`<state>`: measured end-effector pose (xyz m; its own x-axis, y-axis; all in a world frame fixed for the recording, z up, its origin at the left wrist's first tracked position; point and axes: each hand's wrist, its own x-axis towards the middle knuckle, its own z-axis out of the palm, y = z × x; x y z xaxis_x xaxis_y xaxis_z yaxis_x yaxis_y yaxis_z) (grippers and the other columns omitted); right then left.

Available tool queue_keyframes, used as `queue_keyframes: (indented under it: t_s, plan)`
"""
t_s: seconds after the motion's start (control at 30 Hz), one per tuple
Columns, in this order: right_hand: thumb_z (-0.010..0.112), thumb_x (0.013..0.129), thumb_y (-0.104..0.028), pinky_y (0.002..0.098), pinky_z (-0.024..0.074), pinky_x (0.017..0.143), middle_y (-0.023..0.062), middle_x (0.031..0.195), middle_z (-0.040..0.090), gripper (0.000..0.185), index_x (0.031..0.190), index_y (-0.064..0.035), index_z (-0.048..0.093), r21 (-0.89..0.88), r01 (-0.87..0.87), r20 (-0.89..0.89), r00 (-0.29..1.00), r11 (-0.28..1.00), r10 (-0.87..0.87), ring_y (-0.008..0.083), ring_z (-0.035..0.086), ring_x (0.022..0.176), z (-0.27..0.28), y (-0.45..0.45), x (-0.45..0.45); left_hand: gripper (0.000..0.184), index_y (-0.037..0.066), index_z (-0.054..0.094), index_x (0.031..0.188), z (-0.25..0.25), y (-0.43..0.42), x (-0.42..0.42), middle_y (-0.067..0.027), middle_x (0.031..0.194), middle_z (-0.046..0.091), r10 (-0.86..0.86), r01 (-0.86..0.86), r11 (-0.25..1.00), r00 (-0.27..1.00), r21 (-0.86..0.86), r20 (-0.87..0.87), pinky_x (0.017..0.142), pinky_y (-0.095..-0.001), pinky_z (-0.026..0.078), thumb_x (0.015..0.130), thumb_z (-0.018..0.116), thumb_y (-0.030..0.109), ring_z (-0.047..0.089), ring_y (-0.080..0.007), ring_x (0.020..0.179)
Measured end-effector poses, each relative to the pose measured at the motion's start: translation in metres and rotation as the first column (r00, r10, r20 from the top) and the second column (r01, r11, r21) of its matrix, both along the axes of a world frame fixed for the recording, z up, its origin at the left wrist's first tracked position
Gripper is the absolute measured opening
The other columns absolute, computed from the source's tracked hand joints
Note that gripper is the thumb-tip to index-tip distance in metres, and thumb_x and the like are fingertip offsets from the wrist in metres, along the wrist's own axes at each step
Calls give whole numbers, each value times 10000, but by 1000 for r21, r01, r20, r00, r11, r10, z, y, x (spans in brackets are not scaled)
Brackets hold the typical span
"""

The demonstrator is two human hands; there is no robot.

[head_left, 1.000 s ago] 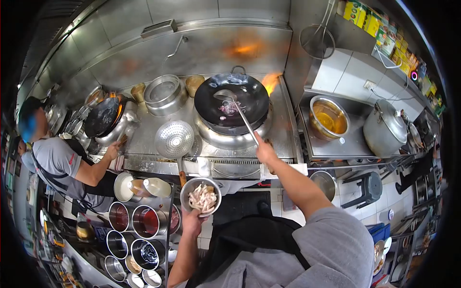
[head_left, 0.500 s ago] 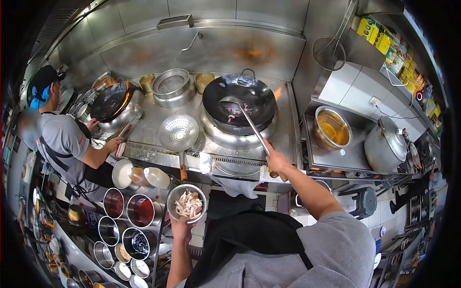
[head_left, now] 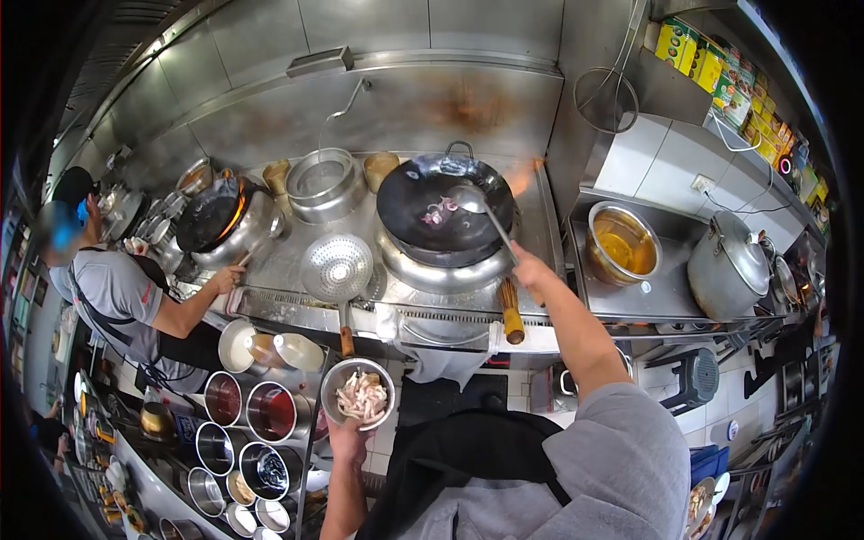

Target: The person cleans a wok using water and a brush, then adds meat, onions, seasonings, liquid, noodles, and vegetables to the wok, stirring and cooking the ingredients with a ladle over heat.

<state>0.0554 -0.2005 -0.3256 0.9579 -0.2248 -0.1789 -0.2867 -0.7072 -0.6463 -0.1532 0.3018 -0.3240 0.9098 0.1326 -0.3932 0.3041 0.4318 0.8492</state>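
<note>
My left hand (head_left: pixel 348 438) grips a metal bowl (head_left: pixel 328 394) from below. Pale strips of meat (head_left: pixel 362 397) fill it. My right hand (head_left: pixel 533 270) is closed around the handle of a long ladle (head_left: pixel 468 199), whose head lies inside a black wok (head_left: pixel 403 193) on the burner. A few purple pieces, looking like onion (head_left: pixel 438 211), lie in the wok near the ladle head. Below my right forearm a bamboo brush (head_left: pixel 511 310) rests at the stove's front edge.
A perforated strainer (head_left: pixel 337 264) lies left of the wok, its wooden handle toward me. Steel pots of sauces (head_left: pixel 271 411) crowd the lower left. To the right are an oil pot (head_left: pixel 621 243) and a lidded pot (head_left: pixel 731 270). A co-worker (head_left: pixel 121 297) stands at another wok.
The ladle head has moved right within the wok, and my right hand has shifted right with it. The brush shows more fully. The co-worker's arm has also moved.
</note>
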Motion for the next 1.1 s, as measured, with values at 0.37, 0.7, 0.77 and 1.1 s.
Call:
queue_keyframes:
  t_s: [0.37, 0.7, 0.77, 1.1]
  plan:
    - [536, 856, -105, 423, 492, 928, 303, 1206, 605, 846, 1567, -168, 81, 60, 11, -143, 990, 998, -3, 374, 641, 1077, 16, 71, 59, 608, 66, 388, 1341, -19, -6, -6, -164, 1073, 636, -30, 31, 999, 999, 15, -38, 425, -287, 537, 751, 452, -66, 680, -250, 686]
    - [532, 879, -53, 413, 513, 862, 278, 1228, 607, 819, 1568, -244, 132, -1, -55, -69, 996, 999, 54, 342, 660, 984, 17, 69, 13, 728, 97, 315, 1421, -8, -17, 6, -166, 1199, 600, -61, 59, 997, 997, -44, -43, 429, -256, 530, 727, 438, -83, 691, -241, 769]
    - [518, 867, -31, 422, 446, 1006, 265, 1310, 563, 803, 1563, -167, 141, -112, 111, -85, 989, 987, -121, 373, 579, 1188, 18, 74, 17, 721, 89, 320, 1417, -8, -11, 7, -171, 1193, 603, -69, 67, 996, 997, -59, -29, 429, -254, 527, 728, 439, -85, 691, -242, 766]
    - [519, 855, -65, 422, 432, 1029, 285, 1331, 531, 800, 1558, -178, 155, -170, -252, -30, 968, 953, 251, 403, 563, 1187, 12, 85, -42, 663, 101, 333, 1404, -27, 20, 18, -167, 1165, 609, -91, 85, 993, 993, -83, -70, 446, -278, 554, 774, 456, -62, 685, -253, 726]
